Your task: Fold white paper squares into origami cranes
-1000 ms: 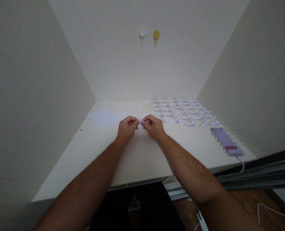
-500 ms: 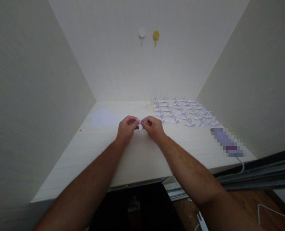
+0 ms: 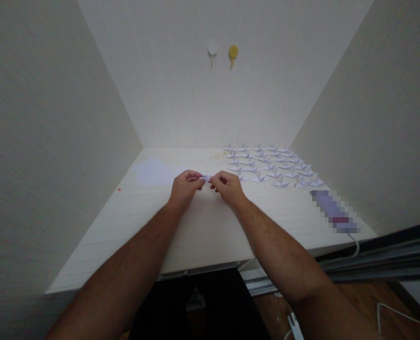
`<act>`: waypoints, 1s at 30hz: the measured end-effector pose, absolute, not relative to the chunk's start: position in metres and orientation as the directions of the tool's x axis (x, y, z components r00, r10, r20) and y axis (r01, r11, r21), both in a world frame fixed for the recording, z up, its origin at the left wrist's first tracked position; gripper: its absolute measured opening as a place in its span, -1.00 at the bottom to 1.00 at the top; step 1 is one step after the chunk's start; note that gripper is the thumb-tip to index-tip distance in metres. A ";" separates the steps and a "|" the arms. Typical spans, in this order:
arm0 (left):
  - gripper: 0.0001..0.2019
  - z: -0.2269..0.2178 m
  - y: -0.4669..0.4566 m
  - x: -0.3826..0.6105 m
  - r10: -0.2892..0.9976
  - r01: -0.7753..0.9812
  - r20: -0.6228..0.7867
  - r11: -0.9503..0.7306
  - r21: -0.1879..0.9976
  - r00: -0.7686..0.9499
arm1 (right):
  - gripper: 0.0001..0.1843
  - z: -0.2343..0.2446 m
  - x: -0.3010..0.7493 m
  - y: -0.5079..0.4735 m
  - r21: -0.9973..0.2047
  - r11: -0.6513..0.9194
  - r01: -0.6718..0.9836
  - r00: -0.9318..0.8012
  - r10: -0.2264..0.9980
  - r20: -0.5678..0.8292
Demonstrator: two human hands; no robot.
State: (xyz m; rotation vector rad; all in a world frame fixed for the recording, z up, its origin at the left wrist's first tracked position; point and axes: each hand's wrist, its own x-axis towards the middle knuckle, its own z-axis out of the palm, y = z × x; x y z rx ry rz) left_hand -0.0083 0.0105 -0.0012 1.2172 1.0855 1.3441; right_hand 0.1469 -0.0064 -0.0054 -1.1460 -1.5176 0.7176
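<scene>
Between my two hands, a little above the tabletop, is a small piece of folded white paper [image 3: 206, 178]. My left hand [image 3: 185, 188] pinches its left side between thumb and fingers. From the other side my right hand [image 3: 228, 187] grips the right end in the same way. Fingers cover much of the paper, so its exact folded shape is hard to make out. Flat white paper sheets [image 3: 153, 172] lie on the table to the left of my left hand. Rows of several folded paper cranes [image 3: 268, 166] stand to the right, beyond my right hand.
The white table [image 3: 210, 236] has walls on three sides. A blurred-out flat object [image 3: 333, 210] with a white cable lies at the right edge. A white hook [image 3: 212, 48] and a yellow hook [image 3: 233, 53] are on the back wall. A small red spot [image 3: 119, 190] marks the left side.
The folded paper has turned between my fingers: a white point that hung below them no longer shows, and the paper now stretches sideways. Both hands stay in nearly the same place.
</scene>
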 end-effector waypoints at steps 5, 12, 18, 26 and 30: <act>-0.82 0.005 0.007 -0.010 0.981 0.046 0.196 -0.196 0.980 -0.003 | -0.59 -0.012 0.147 -0.001 -0.901 0.331 0.279 0.066 0.930 0.362; -0.85 0.009 0.006 -0.013 0.967 0.158 0.251 -0.253 0.954 0.035 | -0.72 -0.004 0.150 -0.006 -0.819 0.347 0.456 -0.078 0.933 0.352; -0.77 0.010 0.008 -0.017 0.977 -0.226 0.043 0.005 0.974 0.208 | -0.74 0.000 0.152 -0.006 -0.944 0.301 0.137 -0.159 0.947 0.279; -0.78 0.014 0.006 -0.025 0.900 -0.393 -0.024 0.213 0.895 0.434 | -0.70 0.006 0.151 -0.010 -0.961 0.107 -0.253 -0.318 0.929 0.187; -0.80 0.013 0.007 -0.027 0.866 -0.394 -0.037 0.264 0.880 0.498 | -0.65 0.009 0.153 -0.013 -0.949 0.060 -0.311 -0.406 0.894 0.190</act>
